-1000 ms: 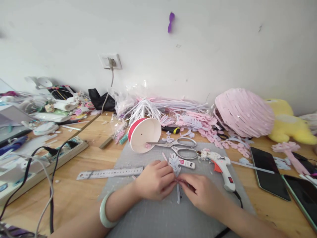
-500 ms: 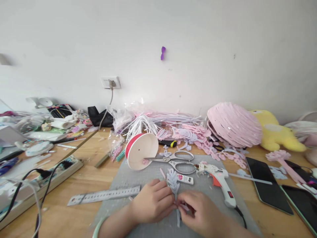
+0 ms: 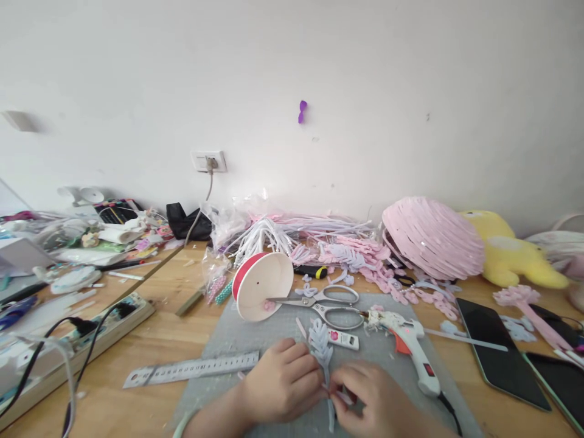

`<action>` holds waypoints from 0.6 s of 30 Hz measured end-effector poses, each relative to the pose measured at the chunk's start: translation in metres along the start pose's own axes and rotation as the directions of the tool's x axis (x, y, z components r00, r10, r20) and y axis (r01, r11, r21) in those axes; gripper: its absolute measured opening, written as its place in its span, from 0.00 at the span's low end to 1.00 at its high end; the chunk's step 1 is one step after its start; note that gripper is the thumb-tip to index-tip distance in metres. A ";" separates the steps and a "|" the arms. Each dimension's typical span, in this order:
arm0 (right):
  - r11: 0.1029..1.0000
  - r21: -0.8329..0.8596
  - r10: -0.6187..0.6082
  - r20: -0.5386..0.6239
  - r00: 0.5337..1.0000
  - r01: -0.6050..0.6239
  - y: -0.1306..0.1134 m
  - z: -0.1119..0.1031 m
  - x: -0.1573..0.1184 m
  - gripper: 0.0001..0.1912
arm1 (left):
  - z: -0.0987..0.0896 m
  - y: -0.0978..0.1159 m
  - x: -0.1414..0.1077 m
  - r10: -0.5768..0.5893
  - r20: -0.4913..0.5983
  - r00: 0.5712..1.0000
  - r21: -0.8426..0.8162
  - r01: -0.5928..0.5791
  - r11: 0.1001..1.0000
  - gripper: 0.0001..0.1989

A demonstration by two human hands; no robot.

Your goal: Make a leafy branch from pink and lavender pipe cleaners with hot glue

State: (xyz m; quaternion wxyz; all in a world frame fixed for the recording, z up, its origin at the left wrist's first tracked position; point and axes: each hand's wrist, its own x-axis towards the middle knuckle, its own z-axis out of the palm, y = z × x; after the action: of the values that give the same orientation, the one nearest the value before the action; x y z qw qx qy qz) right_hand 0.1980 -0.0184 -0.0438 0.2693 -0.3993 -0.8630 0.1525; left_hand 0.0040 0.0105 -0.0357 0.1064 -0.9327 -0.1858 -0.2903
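In the head view, a pale lilac leaf-shaped foam piece [image 3: 320,348] is held low on the grey mat [image 3: 255,331] at the middle of the wooden surface [image 3: 150,340]. Its stem is pinched from the left by the left hand [image 3: 281,383], whose grip is closed on it, and from the right by the right hand [image 3: 376,401], whose fingertips are likewise closed on the stem; the leafy end points away from the person. Just beyond the piece, a small white tag [image 3: 343,339] lies on the mat. Scissors [image 3: 326,302] are seen further back, touching a red-rimmed white spool [image 3: 262,286]. A white glue gun [image 3: 408,344] lies to the right, a steel ruler [image 3: 191,368] to the left.
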 end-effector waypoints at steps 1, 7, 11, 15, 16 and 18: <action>1.000 -0.007 -0.008 0.000 1.000 0.008 -0.001 -0.001 0.000 0.06 | 0.000 0.000 0.000 0.003 -0.004 1.000 0.004 -0.003 1.000 0.09; 0.996 -0.014 -0.091 0.084 0.992 0.093 -0.002 -0.012 -0.001 0.08 | 0.000 -0.004 -0.002 0.010 -0.010 1.000 -0.018 -0.011 1.000 0.12; 0.983 0.064 -0.182 0.181 0.967 0.173 0.000 -0.017 -0.001 0.13 | -0.001 -0.006 -0.002 0.027 -0.022 0.999 -0.070 -0.028 0.997 0.17; 0.968 0.149 -0.232 0.230 0.945 0.202 0.002 -0.014 -0.001 0.15 | -0.001 -0.004 -0.003 0.061 -0.005 0.998 -0.102 -0.061 0.993 0.19; 0.963 0.167 -0.247 0.239 0.939 0.211 0.002 -0.014 -0.001 0.16 | 0.000 -0.003 -0.004 0.067 0.003 0.998 -0.107 -0.067 0.992 0.19; 0.954 0.204 -0.267 0.257 0.929 0.218 0.003 -0.014 0.000 0.15 | 0.000 -0.002 -0.004 0.074 0.017 0.997 -0.122 -0.071 0.990 0.19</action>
State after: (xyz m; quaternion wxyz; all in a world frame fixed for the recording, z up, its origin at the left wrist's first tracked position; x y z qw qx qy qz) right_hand 0.2078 -0.0153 -0.0343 0.1937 -0.2386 -0.9191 0.2468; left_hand 0.0005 0.0108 -0.0379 0.0582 -0.9466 -0.1350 -0.2869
